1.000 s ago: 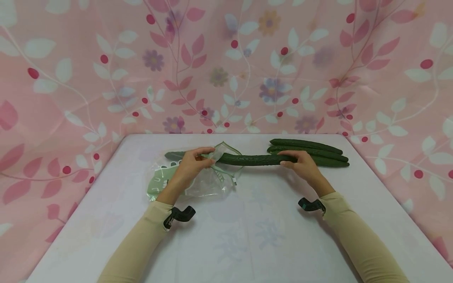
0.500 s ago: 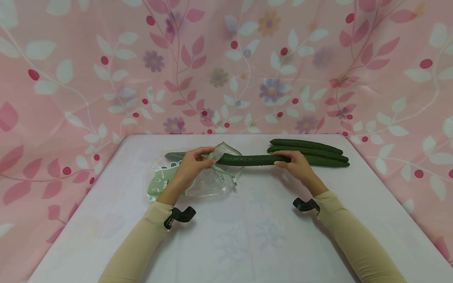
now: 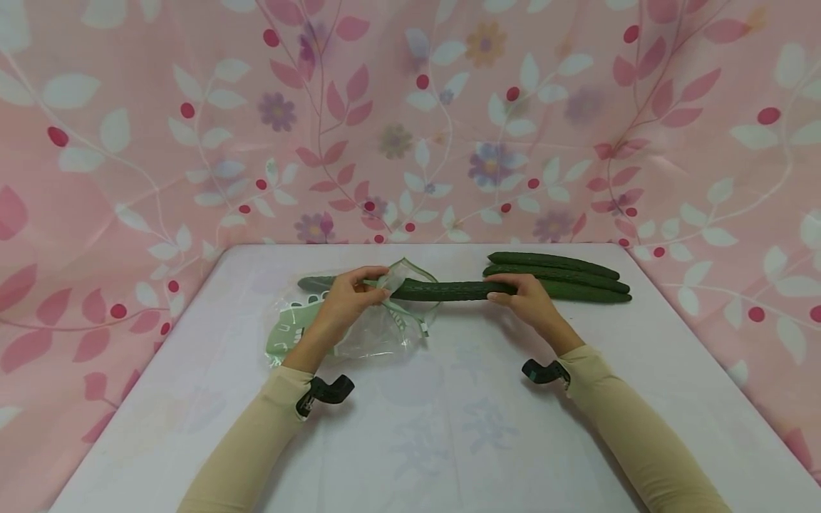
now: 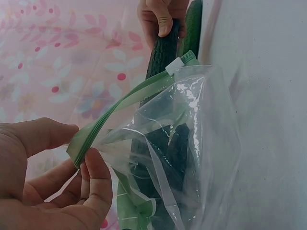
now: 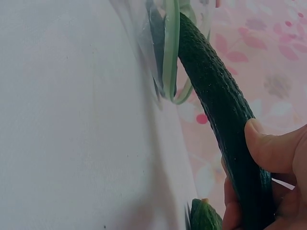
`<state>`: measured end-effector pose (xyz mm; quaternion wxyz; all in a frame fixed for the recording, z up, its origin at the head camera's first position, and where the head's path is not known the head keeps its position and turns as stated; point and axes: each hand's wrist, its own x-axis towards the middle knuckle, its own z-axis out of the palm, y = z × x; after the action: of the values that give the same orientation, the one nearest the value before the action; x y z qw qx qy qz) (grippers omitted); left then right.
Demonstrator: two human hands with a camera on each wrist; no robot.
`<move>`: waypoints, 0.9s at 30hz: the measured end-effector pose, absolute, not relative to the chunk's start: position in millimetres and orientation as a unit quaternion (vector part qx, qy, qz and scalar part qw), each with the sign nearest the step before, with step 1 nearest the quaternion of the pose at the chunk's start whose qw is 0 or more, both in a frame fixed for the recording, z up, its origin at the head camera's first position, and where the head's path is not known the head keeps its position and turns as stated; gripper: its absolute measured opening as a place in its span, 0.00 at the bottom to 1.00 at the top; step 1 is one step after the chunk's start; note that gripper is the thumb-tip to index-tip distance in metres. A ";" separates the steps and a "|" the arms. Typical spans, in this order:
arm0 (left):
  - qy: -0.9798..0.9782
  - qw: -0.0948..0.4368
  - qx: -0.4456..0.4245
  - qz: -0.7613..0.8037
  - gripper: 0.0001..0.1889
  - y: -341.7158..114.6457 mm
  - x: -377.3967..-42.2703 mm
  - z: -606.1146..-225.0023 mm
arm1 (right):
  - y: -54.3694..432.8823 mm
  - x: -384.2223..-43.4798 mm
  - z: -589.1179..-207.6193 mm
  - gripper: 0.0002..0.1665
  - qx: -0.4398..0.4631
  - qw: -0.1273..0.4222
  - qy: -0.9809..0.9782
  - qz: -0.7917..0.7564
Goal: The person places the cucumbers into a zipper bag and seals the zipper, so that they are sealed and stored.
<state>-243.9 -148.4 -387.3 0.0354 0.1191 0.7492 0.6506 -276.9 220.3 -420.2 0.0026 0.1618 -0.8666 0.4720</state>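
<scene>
A clear zip bag (image 3: 375, 342) with a green print and green zip edge lies left of centre on the table. My left hand (image 3: 346, 303) pinches the green zip edge (image 4: 122, 103) between thumb and fingers, holding the mouth apart. My right hand (image 3: 529, 299) grips a dark green cucumber (image 3: 449, 291) near its right end. The cucumber's other end enters the bag mouth, as the right wrist view also shows. A second cucumber (image 3: 312, 283) shows through the plastic at the bag's far left, partly hidden by my left hand. A white slider (image 4: 174, 66) sits on the zip.
Three more cucumbers (image 3: 558, 272) lie side by side at the back right, just behind my right hand. The table (image 3: 436, 434) has a white cloth. A pink floral curtain (image 3: 410, 121) rises behind its far edge.
My right hand has moved left with the cucumber, pushing it further into the bag mouth. The left hand and the bag stay almost still.
</scene>
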 end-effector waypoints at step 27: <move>0.741 0.044 0.136 0.656 0.25 -148.1 -241.3 -383.6 | 174.1 -283.9 -427.9 0.20 0.181 0.005 -0.852 0.490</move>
<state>-241.3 -148.1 -383.6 0.0438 0.1360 0.7409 0.6563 -283.9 174.1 -427.9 0.0046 0.1811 -0.8525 0.4903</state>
